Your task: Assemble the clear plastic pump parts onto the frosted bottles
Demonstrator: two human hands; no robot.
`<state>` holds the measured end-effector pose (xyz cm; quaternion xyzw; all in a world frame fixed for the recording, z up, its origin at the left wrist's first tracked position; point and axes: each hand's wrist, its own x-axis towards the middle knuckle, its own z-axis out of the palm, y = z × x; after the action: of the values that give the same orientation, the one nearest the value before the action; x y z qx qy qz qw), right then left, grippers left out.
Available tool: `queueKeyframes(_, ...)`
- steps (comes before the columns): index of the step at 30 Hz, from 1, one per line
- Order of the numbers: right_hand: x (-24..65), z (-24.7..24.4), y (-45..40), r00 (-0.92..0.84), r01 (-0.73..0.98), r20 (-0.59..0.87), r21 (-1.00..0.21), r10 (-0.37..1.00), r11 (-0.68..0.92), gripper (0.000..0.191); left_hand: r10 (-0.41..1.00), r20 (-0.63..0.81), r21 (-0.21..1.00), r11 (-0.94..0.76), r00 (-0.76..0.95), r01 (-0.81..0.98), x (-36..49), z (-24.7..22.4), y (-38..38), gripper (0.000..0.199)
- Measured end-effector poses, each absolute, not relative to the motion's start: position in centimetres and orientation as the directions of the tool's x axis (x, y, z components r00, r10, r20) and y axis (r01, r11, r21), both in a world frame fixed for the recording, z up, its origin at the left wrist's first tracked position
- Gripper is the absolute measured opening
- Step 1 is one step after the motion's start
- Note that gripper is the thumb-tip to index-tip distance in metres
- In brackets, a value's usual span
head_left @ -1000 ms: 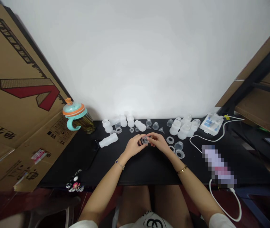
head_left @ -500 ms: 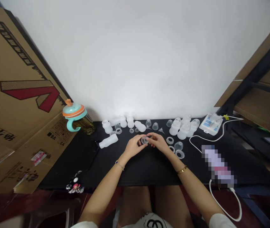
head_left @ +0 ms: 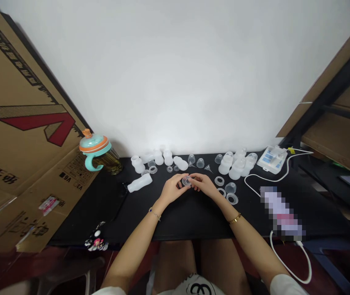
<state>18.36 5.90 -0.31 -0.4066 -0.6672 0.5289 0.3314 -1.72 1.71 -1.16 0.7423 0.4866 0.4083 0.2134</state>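
Note:
Between my two hands, above the middle of the black table, is a translucent bottle collar ring (head_left: 187, 180) with a smaller round part inside it. My left hand (head_left: 172, 189) is closed around its left side. From the right, the fingers of my right hand (head_left: 204, 184) pinch its edge. Just right of my right hand lie loose collar rings (head_left: 232, 199) and a clear cap (head_left: 230, 188). Behind my hands are a frosted bottle (head_left: 180, 163) on its side, clear domed caps (head_left: 200, 163) and a small funnel-shaped piece (head_left: 208, 168).
Assembled bottles (head_left: 237, 169) stand at back right, near a white power strip (head_left: 271, 159) and a cabled phone (head_left: 281, 211). Bare bottles (head_left: 138, 164) stand at back left; another bottle (head_left: 140, 182) lies nearer. A teal-lidded jug (head_left: 99, 153) and a cardboard box (head_left: 30, 123) bound the left.
My hands stay together around the collar ring, with only a slight shift of the right fingers. The whole view has moved very slightly.

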Motion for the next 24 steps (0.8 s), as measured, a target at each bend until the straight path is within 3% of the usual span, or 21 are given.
queueKeyframes(15,18.42,-0.74,6.14,-0.462,0.193,0.014,-0.974,0.887,0.116,0.046,0.847,0.475,0.591,-0.508,0.239,0.627,-1.78,-1.16,1.49,0.042)
queueKeyframes(24,18.43,-0.46,6.04,-0.468,0.196,0.016,-0.973,0.883,0.122,0.047,0.842,0.482,0.600,-0.519,0.242,0.609,-1.69,-1.10,1.40,0.041)
